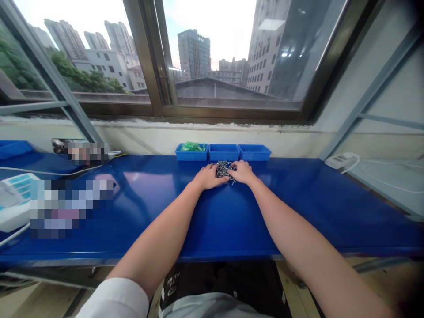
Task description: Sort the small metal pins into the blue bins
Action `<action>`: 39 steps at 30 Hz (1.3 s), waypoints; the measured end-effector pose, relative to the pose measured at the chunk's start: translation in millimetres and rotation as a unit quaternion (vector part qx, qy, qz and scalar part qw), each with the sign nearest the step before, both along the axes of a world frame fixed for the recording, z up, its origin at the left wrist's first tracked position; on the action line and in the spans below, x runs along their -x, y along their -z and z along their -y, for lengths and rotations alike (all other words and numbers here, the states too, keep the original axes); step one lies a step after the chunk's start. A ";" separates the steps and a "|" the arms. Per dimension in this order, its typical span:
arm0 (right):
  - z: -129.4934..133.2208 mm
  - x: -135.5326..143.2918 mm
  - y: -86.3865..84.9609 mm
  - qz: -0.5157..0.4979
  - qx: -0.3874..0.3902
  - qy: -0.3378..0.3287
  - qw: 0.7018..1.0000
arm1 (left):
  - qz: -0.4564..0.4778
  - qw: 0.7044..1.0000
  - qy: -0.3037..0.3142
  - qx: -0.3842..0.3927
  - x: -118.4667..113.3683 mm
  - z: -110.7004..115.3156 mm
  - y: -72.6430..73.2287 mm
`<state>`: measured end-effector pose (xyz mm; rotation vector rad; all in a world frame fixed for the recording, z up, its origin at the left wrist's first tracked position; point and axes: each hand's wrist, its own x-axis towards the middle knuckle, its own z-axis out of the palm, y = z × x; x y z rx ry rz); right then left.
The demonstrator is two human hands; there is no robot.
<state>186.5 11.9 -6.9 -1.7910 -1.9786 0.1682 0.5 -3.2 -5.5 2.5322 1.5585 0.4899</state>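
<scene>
A heap of small, thin metal pieces (224,169), silvery and dark, lies on the blue tabletop (212,221); they look like screws or rivets, too small to tell which. My left hand (210,176) cups the heap's left side, thumb along the near edge and apart from the fingers. Against the right side rests my right hand (242,171), its thumb reaching into the pieces and its fingers spread over the far edge. Part of the heap is hidden by both hands. Neither hand has anything lifted off the table.
Behind the heap stand three blue bins in a row: the left bin (191,155) holds green plastic packets (192,146). A white device with a cable (341,160) sits at the far right. Blurred items and a white device (15,216) occupy the left. A window sits beyond.
</scene>
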 end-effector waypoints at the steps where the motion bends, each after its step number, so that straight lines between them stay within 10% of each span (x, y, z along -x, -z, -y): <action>1: 0.2 2.3 1.2 0.010 -0.008 -0.016 1.000 | -0.006 1.000 0.009 -0.004 -0.8 0.8 0.0; 22: -0.7 10.5 -5.3 -0.284 -0.154 -0.065 0.944 | 0.024 0.999 0.013 -0.030 -6.6 4.1 -2.9; 28: -1.4 13.8 -9.7 -0.425 -0.070 -0.140 0.892 | 0.072 0.994 0.030 -0.081 -5.7 4.9 -7.6; 39: 4.9 16.4 -10.7 -0.375 -0.010 -0.179 0.909 | 0.129 0.983 0.045 -0.122 -5.5 6.0 -16.8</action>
